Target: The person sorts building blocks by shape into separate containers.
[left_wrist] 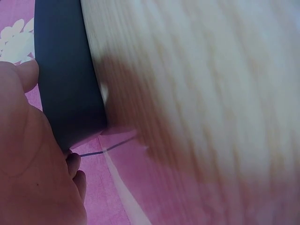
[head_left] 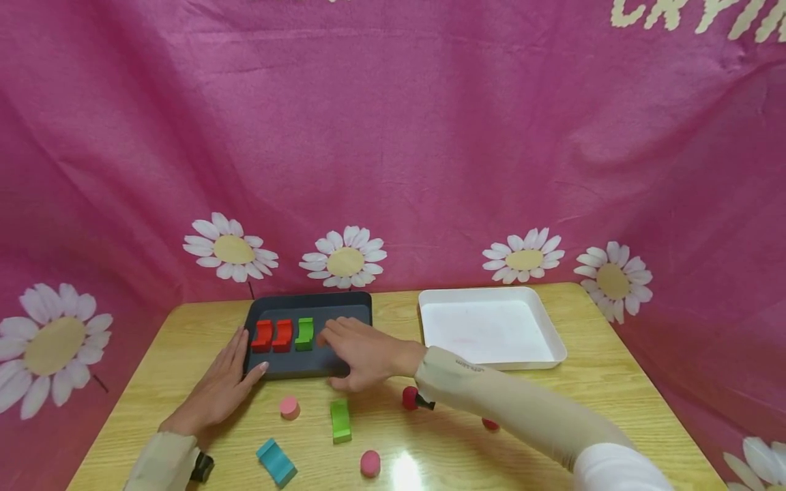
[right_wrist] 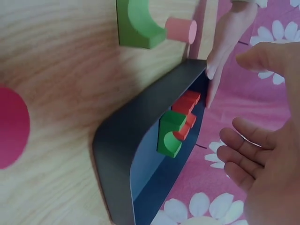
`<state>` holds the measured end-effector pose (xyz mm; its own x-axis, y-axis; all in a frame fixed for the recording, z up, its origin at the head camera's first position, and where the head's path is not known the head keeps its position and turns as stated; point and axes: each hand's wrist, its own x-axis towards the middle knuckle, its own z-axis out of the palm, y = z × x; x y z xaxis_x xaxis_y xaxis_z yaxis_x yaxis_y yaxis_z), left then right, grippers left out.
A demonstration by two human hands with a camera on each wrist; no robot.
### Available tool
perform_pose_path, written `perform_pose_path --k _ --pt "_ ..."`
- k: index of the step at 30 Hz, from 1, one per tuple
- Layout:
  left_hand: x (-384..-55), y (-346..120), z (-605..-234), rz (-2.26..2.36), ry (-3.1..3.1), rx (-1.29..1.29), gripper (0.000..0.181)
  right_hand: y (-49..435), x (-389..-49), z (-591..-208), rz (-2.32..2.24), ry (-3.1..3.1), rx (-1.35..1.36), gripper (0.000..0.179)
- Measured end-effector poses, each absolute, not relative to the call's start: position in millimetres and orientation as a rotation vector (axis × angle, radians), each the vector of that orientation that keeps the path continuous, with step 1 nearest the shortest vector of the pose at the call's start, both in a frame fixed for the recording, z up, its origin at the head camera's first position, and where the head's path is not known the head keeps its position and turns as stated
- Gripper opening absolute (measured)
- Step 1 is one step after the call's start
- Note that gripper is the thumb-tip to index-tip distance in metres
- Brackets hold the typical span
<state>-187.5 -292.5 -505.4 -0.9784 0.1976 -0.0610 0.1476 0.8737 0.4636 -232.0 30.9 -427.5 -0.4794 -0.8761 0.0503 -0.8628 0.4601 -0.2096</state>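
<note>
A black tray stands at the back left with two red blocks and a green block, each with a curved hollow, set in a row inside. My left hand rests along the tray's left side, its thumb near the front corner; fingers lie fairly straight. Over the tray's right part hovers my right hand, just right of the green block. In the right wrist view its fingers are loosely bent, apart from the thumb, with nothing between them.
In front of the tray lie a pink cylinder, another green block, a blue block and a round pink piece. Red pieces lie by my right forearm, one partly hidden. A white tray stands at the back right.
</note>
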Motion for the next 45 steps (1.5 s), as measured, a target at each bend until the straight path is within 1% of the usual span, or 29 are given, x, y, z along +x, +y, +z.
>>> perform_pose_path --k 6,16,27,36,45 --pt "-186.3 -293.7 -506.2 0.732 2.930 0.270 0.099 33.9 -220.4 -428.2 -0.305 2.614 -1.595 0.057" --pt "-184.8 -292.1 -503.3 0.742 2.930 0.276 0.099 40.6 -200.4 -431.9 -0.252 2.623 -1.622 0.065" --pt "-184.7 -291.9 -501.2 0.755 2.932 0.291 0.098 45.5 -186.5 -439.9 -0.265 2.577 -1.651 0.067" --pt "-185.5 -292.6 -502.8 0.750 2.934 0.291 0.098 47.7 -180.5 -449.7 -0.281 2.533 -1.604 0.068" --pt "-185.1 -291.7 -503.6 0.747 2.935 0.280 0.099 45.9 -181.2 -465.6 -0.193 2.561 -1.630 0.066"
